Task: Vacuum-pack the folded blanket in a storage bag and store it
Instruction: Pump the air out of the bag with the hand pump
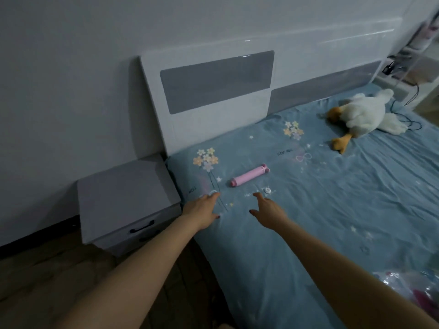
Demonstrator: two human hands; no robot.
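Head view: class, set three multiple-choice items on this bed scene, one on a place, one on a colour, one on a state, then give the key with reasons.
1. Where does the pump lie?
A. on the nightstand
B. on the sheet, beyond both hands
C. on the floor

2. What colour is the sheet?
A. blue
B. red
C. yellow

3. How is the right hand?
A. gripping the pump
B. holding the toy goose
C. open, fingers stretched forward

Key: B, the pink pump rests on the sheet past the left hand and the right; A, the floral sheet is blue; C, its fingers are extended and hold nothing.

Pink hand pump [250,175] – lying flat on bed; clear bag [408,286] – lower right, crumpled.
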